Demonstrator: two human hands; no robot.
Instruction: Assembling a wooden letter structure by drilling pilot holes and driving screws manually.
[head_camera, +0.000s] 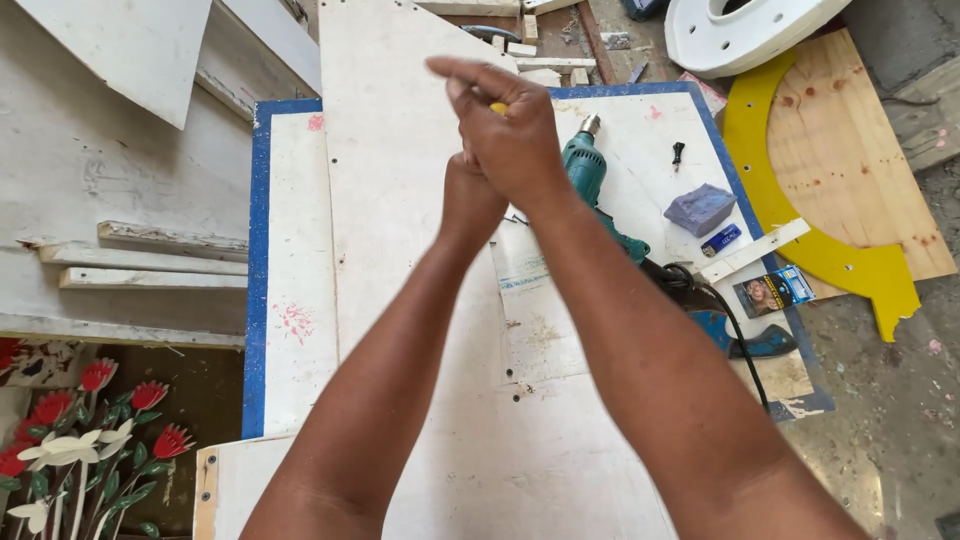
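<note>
Both my hands are raised together over a white board (400, 250). My right hand (510, 135) sits on top, fingers curled around a small yellow object (498, 108) of which only a tip shows. My left hand (470, 200) is tucked under it, mostly hidden, so its grip cannot be seen. A teal power drill (590, 180) lies on the board just right of my hands, its black cord (735, 340) trailing toward me.
A blue-edged white panel (290, 300) lies under the board. To the right lie a purple-blue block (700, 208), a small blue item (720, 239), a white strip (755, 250), a printed packet (772, 291) and a yellow-edged plywood piece (850, 170). Painted flower cut-outs (80, 440) stand at lower left.
</note>
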